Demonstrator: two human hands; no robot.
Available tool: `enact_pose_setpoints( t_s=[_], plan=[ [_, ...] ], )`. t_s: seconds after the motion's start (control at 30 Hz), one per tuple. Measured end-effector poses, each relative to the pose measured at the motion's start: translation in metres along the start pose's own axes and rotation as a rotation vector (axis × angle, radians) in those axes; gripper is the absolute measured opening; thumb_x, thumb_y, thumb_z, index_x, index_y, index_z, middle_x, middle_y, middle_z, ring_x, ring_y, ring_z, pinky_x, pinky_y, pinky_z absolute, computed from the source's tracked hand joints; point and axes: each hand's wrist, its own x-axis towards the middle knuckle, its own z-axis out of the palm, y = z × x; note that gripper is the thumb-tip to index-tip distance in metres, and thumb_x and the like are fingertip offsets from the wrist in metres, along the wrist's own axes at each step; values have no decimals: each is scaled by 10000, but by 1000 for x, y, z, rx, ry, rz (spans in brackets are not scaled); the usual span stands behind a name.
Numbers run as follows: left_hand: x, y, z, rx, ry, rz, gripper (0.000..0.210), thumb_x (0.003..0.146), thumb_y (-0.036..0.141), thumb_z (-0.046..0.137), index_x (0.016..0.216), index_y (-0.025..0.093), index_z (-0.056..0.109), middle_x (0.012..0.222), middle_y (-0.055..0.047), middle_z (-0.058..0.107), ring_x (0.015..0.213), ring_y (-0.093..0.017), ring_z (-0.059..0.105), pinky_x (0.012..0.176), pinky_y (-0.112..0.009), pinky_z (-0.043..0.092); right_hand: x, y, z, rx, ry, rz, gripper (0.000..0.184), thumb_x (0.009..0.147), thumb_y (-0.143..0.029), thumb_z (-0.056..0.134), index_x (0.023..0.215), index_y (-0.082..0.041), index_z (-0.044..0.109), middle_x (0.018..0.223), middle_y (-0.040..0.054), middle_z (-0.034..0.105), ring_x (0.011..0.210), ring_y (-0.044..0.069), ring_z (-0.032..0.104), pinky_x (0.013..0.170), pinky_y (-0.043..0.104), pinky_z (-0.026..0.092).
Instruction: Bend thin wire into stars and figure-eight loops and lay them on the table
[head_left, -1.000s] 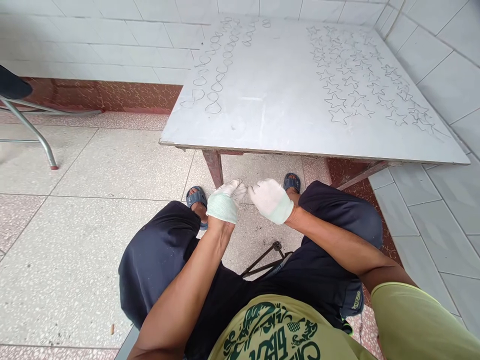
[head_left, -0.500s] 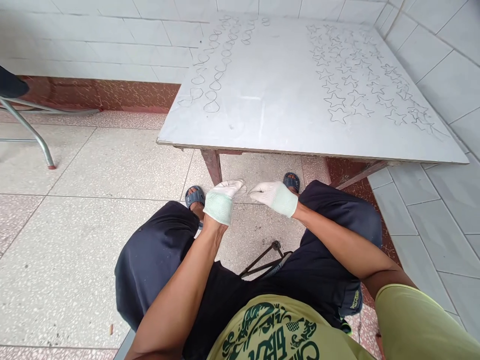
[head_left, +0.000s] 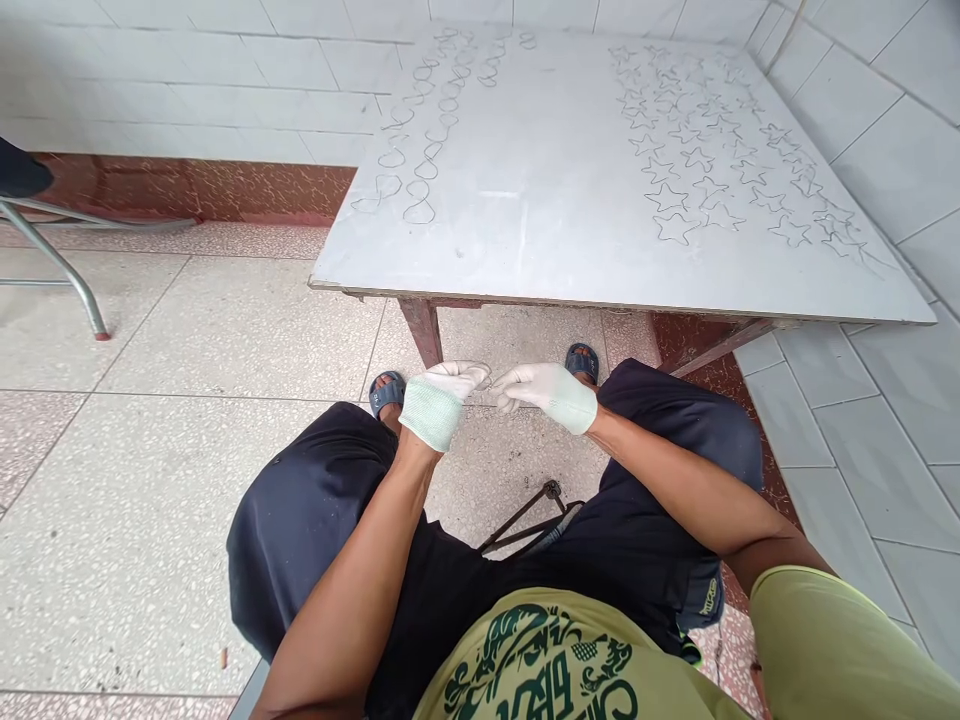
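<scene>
Both my hands wear white gloves with pale green cuffs and meet in front of my knees, below the table's front edge. My left hand (head_left: 442, 397) is closed, thumb and fingers pinched together. Facing it, my right hand (head_left: 541, 392) also pinches, its fingertips a small gap away. A thin wire (head_left: 486, 386) shows faintly between the fingertips; most of it is hidden by the gloves, and its shape is hard to make out. Beyond them, bent wire stars (head_left: 675, 226) lie in rows on the table's right side, and looped wire pieces (head_left: 420, 205) lie on its left.
The white-topped table (head_left: 525, 270) stands against tiled walls, on reddish legs (head_left: 422, 330). A metal stool leg (head_left: 79, 280) is at the far left. Between my knees, a dark metal frame (head_left: 525, 515) rests near the speckled floor (head_left: 165, 480).
My left hand has turned a little at the wrist and its cuff has shifted left. The right hand's fingers have curled and shifted slightly toward the left hand.
</scene>
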Motion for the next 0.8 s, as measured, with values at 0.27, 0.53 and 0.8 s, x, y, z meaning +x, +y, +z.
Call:
enact_pose_setpoints(
  t_s=[0.27, 0.53, 0.8],
  plan=[
    [-3, 1, 4, 104, -17, 30, 304, 640, 472, 869, 739, 195, 792, 822, -76, 810, 835, -218, 724, 857, -340, 545, -7, -9, -5, -95, 81, 27, 219, 854, -405, 801, 804, -193, 818, 781, 28, 796, 802, 186, 742, 801, 293, 562],
    [-4, 5, 2, 111, 9, 27, 351, 638, 527, 871, 728, 203, 770, 740, -66, 782, 810, -228, 714, 822, -345, 543, -8, -18, -3, -115, 121, 30, 186, 877, -302, 735, 731, -198, 784, 811, 30, 812, 785, 180, 751, 788, 288, 564],
    [2, -4, 3, 192, 23, 32, 330, 683, 532, 841, 704, 217, 747, 762, -79, 780, 784, -232, 699, 782, -362, 541, -1, -3, 0, -20, 18, 81, 335, 959, -472, 713, 912, -156, 815, 803, 52, 805, 773, 170, 739, 801, 286, 578]
  ],
)
